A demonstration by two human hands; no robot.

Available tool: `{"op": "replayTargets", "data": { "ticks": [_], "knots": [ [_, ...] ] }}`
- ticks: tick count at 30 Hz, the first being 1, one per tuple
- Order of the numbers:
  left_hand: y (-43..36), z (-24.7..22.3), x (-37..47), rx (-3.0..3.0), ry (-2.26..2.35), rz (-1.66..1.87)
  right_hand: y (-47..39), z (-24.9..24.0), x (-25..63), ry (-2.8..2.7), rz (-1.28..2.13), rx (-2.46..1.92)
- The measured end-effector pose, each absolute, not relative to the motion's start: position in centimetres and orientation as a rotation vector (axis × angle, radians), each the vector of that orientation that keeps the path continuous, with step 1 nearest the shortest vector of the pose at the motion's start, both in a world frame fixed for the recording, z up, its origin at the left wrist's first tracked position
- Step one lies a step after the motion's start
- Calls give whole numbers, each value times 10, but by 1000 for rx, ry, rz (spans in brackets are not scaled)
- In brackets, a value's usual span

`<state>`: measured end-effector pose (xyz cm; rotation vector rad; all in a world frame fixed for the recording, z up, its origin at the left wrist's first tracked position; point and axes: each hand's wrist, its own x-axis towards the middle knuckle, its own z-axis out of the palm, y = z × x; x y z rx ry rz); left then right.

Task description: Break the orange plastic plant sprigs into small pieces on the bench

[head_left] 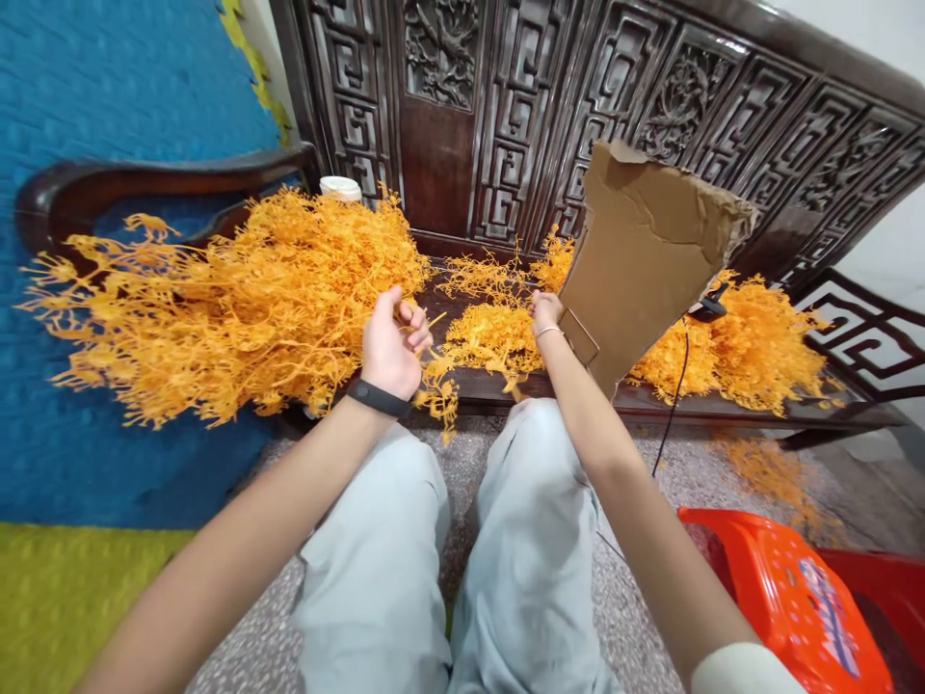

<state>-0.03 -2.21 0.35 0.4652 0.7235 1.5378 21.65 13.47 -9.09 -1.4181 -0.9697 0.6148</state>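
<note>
My left hand (394, 342), a dark band at its wrist, has its fingers curled around an orange plastic sprig (442, 397) that dangles below the palm. To its left is a big heap of orange branching plastic sprigs (289, 299). My right hand (547, 313) is closed over the bench, its fingertips together; what they pinch is too small to make out. Beside this hand a sheet of brown cardboard (643, 251) stands upright and tilted, with a thin wire rectangle (580, 333) at its lower left. Between my hands lies a smaller pile of orange pieces (491, 333).
The dark wooden bench (477, 386) has a carved back (440, 164). More orange sprigs (758, 337) lie right of the cardboard, near a black device with a cable (679, 395). A white cup (339, 188) stands behind the left heap. A red plastic stool (802, 598) is at lower right.
</note>
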Motion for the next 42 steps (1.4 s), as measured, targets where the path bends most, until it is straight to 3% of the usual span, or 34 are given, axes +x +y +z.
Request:
{"op": "replayTargets", "data": {
  "ticks": [17, 24, 37, 42],
  "knots": [
    [-19, -3, -26, 580, 798, 1635, 115, -97, 239, -1026, 737, -1520],
    [-20, -1, -26, 564, 794, 1658, 97, -75, 224, -1104, 888, -1486],
    [-15, -4, -22, 598, 633, 1626, 36, -27, 161, -2070, 1522, -867],
    [-16, -2, -24, 549, 531, 1545, 27, -28, 136, -2046, 1614, -712]
  ]
}}
